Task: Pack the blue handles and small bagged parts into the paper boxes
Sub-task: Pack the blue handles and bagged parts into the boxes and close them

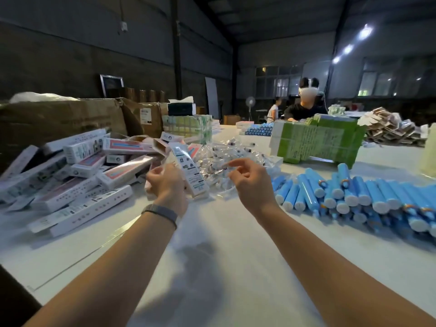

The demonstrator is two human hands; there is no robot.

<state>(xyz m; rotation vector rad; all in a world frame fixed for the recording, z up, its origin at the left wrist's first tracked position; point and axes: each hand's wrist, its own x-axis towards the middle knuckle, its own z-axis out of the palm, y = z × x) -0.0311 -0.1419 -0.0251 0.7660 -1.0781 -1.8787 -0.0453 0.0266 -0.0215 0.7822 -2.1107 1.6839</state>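
Bare table (212, 232) between boxes (77, 185), handles (354, 197)

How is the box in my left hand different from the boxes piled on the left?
The held box stands nearly upright, gripped by the left hand; the piled boxes lie flat and jumbled on the table. It's single; they're many, overlapping. Both are long white printed cartons.

left hand (166, 182): fingers curled, gripping | right hand (250, 182): raised, fingers loosely curled, holding nothing
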